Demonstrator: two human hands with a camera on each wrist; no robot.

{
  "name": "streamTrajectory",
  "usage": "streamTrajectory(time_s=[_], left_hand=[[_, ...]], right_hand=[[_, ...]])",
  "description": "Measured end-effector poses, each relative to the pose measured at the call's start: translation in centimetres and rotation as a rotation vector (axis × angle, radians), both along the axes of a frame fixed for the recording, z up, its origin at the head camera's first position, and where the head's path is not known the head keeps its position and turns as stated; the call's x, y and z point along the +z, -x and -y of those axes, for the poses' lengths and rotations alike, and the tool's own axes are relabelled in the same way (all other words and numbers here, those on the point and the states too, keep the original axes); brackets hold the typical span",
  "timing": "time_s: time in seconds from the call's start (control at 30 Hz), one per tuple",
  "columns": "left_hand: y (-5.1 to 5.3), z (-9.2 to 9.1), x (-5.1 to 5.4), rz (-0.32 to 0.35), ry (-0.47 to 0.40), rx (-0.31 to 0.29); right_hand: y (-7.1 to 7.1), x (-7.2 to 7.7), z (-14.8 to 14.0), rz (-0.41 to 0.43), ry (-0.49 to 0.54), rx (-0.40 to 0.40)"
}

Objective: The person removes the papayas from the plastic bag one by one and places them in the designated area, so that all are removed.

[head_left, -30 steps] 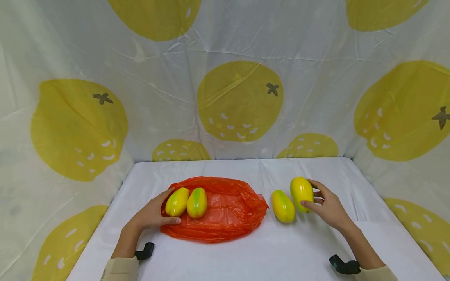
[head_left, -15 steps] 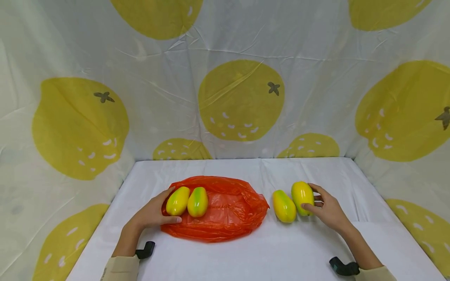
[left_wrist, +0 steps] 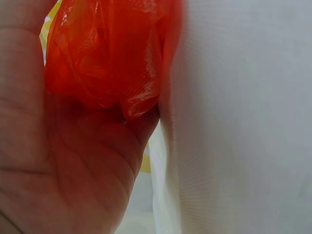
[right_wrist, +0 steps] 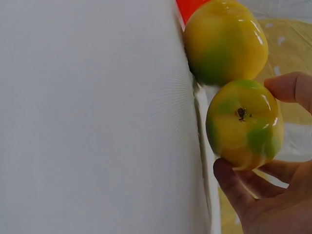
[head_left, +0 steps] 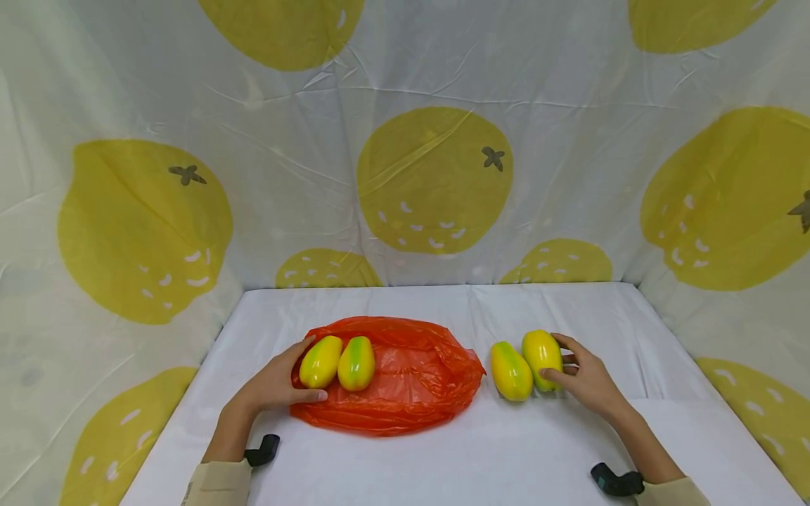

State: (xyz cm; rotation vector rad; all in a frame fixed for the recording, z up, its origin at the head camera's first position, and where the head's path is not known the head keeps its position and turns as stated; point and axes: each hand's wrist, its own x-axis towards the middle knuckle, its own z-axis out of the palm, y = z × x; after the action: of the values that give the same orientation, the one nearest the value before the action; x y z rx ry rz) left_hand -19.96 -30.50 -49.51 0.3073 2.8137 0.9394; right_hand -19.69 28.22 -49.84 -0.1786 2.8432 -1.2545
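My left hand (head_left: 273, 381) is curled round the left end of a red plastic bag (head_left: 418, 376), thumb in front and fingers behind. In the left wrist view the crumpled bag (left_wrist: 109, 53) lies against the palm. Two glossy yellow papayas with green streaks, the left one (head_left: 320, 362) and the right one (head_left: 356, 363), lie side by side on the bag's left part. My right hand (head_left: 588, 376) holds another papaya (head_left: 541, 357) between thumb and fingers. It touches or nearly touches a fourth fruit, a papaya (right_wrist: 224, 41) lying on its left.
A white cloth covers the table (head_left: 405, 467). Behind it and at the sides hangs a pale curtain (head_left: 304, 176) printed with large yellow lemons. Black camera mounts, a left one (head_left: 262, 451) and a right one (head_left: 616, 481), stick out from the wrists.
My right hand has brought its papaya down and slightly left, close against the papaya beside it. The left hand, the bag and the two papayas on it stay put.
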Motion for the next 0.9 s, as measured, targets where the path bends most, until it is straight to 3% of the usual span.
streamTrajectory(time_s=[0.9], left_hand=[[0.02,-0.08,0.33,0.018,0.003,0.002]], right_hand=[[-0.27,0.20,0.46,0.043,-0.013,0.035]])
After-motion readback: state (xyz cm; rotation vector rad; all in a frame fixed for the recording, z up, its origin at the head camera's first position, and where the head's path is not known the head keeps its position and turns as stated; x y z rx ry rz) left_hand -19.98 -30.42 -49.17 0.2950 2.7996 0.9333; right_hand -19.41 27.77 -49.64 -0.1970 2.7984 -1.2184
